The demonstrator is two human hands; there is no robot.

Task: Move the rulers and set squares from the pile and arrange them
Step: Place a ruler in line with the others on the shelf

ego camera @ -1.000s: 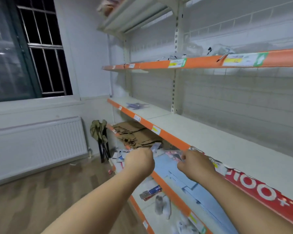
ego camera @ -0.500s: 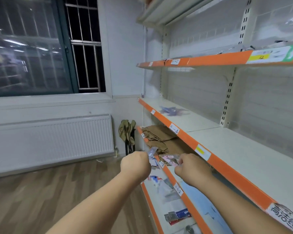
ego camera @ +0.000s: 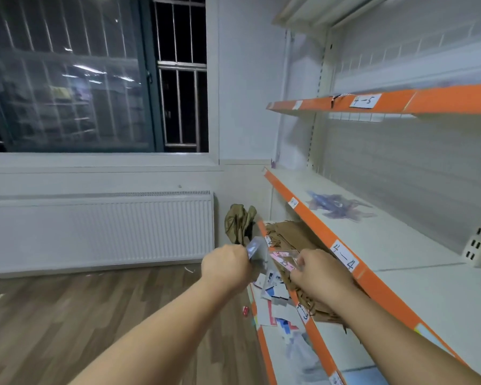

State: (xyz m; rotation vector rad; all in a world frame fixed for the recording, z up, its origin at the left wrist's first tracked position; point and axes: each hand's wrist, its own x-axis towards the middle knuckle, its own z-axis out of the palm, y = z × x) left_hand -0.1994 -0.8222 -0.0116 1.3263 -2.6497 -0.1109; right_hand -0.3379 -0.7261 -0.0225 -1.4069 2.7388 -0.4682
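Standing by, I see both of the person's arms stretched out just in front of the orange lip of the middle shelf. The left hand is curled tight, its fingers closed round a clear packet with a bluish tint that sticks up from the fist. The right hand has its fingers pinching a pink packet by one end. I take both to be ruler or set-square packs, though the print is too blurred to read. The two are held apart, one to each hand, probably so they can be told apart and set down in separate spots. They hang in the air below the middle shelf's edge, touching neither shelf. On the middle shelf, further along toward the wall, lies a loose blue and purple heap of thin flat things. Whether that is the sorted lot or more to sort I cannot say. Under the middle shelf sit brown paper bags, and lower again a scatter of packets, likely the pile being worked through. Left of the shelves an olive bag slumps in the corner beside a white radiator. With plenty scattered below, the job looks barely started. Thin, slippery packs like these could easily slide out of a light pinch.
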